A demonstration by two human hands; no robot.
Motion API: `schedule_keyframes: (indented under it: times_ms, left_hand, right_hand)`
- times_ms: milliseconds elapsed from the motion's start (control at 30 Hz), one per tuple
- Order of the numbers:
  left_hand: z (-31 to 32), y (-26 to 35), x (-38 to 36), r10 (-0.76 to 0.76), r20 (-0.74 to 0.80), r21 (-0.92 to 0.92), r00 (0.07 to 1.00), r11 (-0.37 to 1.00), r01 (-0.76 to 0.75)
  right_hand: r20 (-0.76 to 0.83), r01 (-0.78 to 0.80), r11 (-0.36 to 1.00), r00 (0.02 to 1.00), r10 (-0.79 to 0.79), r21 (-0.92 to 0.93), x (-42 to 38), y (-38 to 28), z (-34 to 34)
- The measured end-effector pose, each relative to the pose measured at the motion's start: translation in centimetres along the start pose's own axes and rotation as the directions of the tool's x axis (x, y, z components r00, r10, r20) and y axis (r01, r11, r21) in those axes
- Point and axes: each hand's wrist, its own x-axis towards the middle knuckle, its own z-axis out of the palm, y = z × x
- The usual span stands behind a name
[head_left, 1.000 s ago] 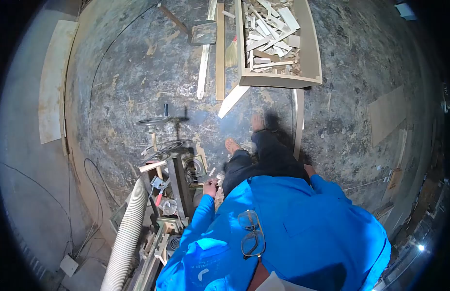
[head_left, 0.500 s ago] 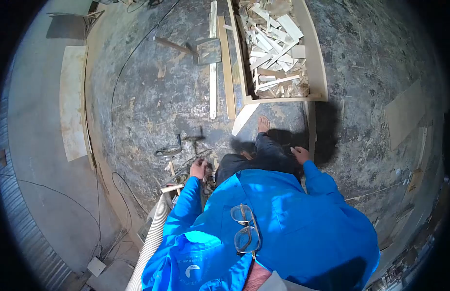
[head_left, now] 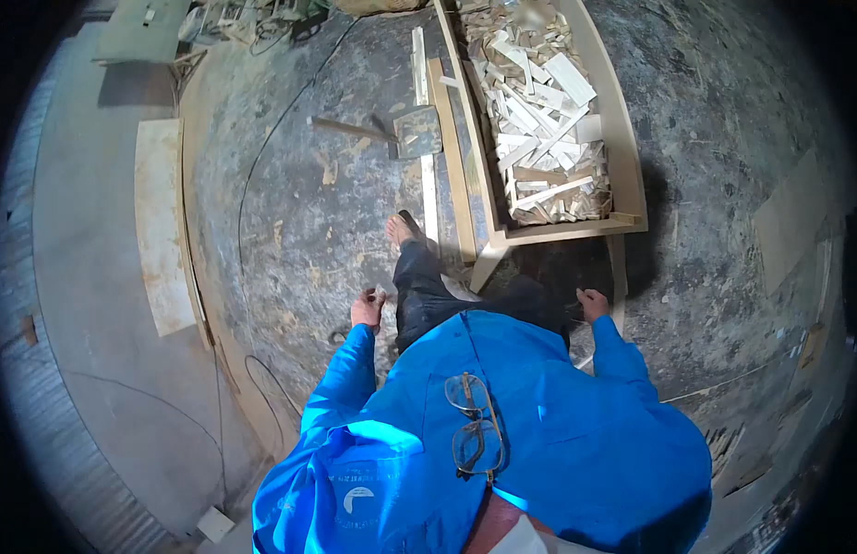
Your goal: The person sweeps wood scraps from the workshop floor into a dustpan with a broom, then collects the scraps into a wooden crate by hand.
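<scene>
Workshop floor, big box of wood scraps, two hands hanging low

So the biggest thing here is the scuffed dark floor (head_left: 281, 212), blotchy all over. On it, up ahead and a bit right, sits a long wooden box (head_left: 629, 152) loaded with pale offcuts (head_left: 539, 115), some flat, some tilted over each other. Next up, the blue jacket (head_left: 576, 406) on the person, filling the bottom middle. Over on the left there's a pale stained board (head_left: 162, 231) along the floor's edge. Just left of the box lies a brown plank (head_left: 456, 175), and beside that a skinny white strip (head_left: 430, 203) running under the pan of a long-handled scoop (head_left: 417, 132).

Hands: the left hand (head_left: 367, 310) hangs just beside the dark trousers (head_left: 419, 282), fingers curled in. Something pale shows at the fingertips, but honestly can't tell if it's pinched. The right hand (head_left: 592, 304) is below the box's near end, apart from it, loosely bent; can't tell if anything's in it. Smaller yet: eyeglasses (head_left: 476, 447) on the jacket front.
</scene>
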Motion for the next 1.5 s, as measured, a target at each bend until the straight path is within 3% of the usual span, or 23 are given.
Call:
schedule_keyframes:
  times_ms: [167,233,300,367,433,500,567,600,667,767,833,900,1033,1100,1133,1200,1300,1367,1433,1467,1500]
  left_hand:
    - [-4.6,-2.0,13.0,0.026,-0.165,0.044,0.986,0.999,-0.019]
    - [-7.1,-2.0,21.1,0.024,-0.221,-0.039,0.975,0.999,-0.034]
    - [-8.9,-2.7,31.5,-0.001,-0.186,-0.272,0.983,0.961,-0.051]
    - [-11.4,-0.1,40.8,0.154,-0.237,-0.196,0.959,0.959,-0.203]
    - [-12.1,2.2,48.7,0.214,-0.246,-0.506,0.945,0.803,-0.314]
    - [-13.6,5.6,53.8,0.152,-0.201,-0.448,0.968,0.865,-0.229]
    - [-11.7,6.4,59.3,0.224,-0.285,-0.555,0.932,0.754,-0.351]
    - [-11.3,6.6,60.8,0.215,-0.261,-0.558,0.941,0.761,-0.329]
    - [-10.4,7.8,63.0,0.120,-0.036,-0.705,0.992,0.701,-0.110]
    - [-8.1,9.4,64.2,0.256,-0.101,-0.793,0.961,0.563,-0.234]
    - [-7.2,9.9,65.3,0.274,-0.178,-0.705,0.945,0.634,-0.317]
    - [-7.4,9.5,65.7,0.293,-0.145,-0.761,0.945,0.578,-0.296]
    - [-7.3,6.6,64.3,0.183,-0.172,-0.812,0.968,0.531,-0.244]
    - [-7.0,5.5,62.4,0.053,-0.219,-0.775,0.974,0.597,-0.207]
    - [-6.9,4.4,61.7,0.003,-0.226,-0.765,0.974,0.618,-0.179]
    - [-6.9,1.1,60.5,-0.071,-0.244,-0.769,0.967,0.622,-0.148]
    - [-7.5,-4.5,58.7,-0.146,-0.251,-0.772,0.957,0.627,-0.107]
    - [-7.6,-6.6,57.7,-0.161,-0.269,-0.780,0.950,0.615,-0.117]
    - [-7.9,-9.0,57.6,-0.224,-0.266,-0.802,0.938,0.590,-0.087]
    - [-7.9,-8.7,57.5,-0.237,-0.268,-0.782,0.934,0.620,-0.067]
    - [-8.1,-9.1,57.5,-0.215,-0.283,-0.774,0.935,0.627,-0.091]
  right_hand:
    - [-0.150,0.032,0.993,0.989,-0.014,0.117,1.0,-7.7,3.6]
    - [-0.200,0.019,0.985,0.980,0.015,0.170,0.9,-14.0,5.4]
    - [-0.199,0.116,0.955,0.978,-0.062,0.275,-0.5,-22.0,7.8]
    - [-0.141,0.122,0.955,0.986,-0.086,0.272,0.7,-27.5,12.6]
    - [-0.046,0.145,0.955,0.989,-0.138,0.260,1.8,-33.8,17.7]
    - [0.078,0.201,0.969,0.974,-0.214,0.147,5.4,-37.9,23.1]
    - [0.177,0.198,0.979,0.963,-0.205,0.057,10.3,-42.5,26.6]
    - [0.179,0.197,0.980,0.963,-0.201,0.039,13.8,-43.3,28.3]
    - [0.142,0.168,0.985,0.975,-0.171,0.034,21.9,-42.3,32.3]
    - [0.049,0.032,0.999,0.998,-0.031,-0.023,31.9,-43.3,34.0]
    - [0.121,-0.144,0.974,0.979,0.166,-0.174,40.1,-41.6,35.5]
    - [-0.191,0.010,0.978,0.980,-0.051,-0.208,45.5,-38.2,38.5]
    - [-0.218,0.023,0.973,0.973,-0.074,-0.228,54.4,-37.8,39.6]
    - [-0.180,0.190,0.916,0.947,-0.266,-0.352,59.7,-36.1,40.4]
    - [-0.177,0.190,0.915,0.948,-0.265,-0.355,61.3,-36.4,40.4]
    - [-0.308,0.307,0.856,0.839,-0.450,-0.415,64.3,-38.4,39.9]
    - [-0.425,0.274,0.919,0.823,-0.376,-0.284,69.3,-38.4,40.9]
    - [-0.459,0.311,0.888,0.769,-0.445,-0.340,70.5,-39.3,40.9]
    - [-0.586,0.158,0.907,0.717,-0.378,-0.391,70.4,-39.9,41.3]
    - [-0.593,0.156,0.914,0.718,-0.365,-0.374,69.7,-40.2,41.5]
    - [-0.551,0.125,0.945,0.786,-0.280,-0.303,69.1,-40.5,41.5]
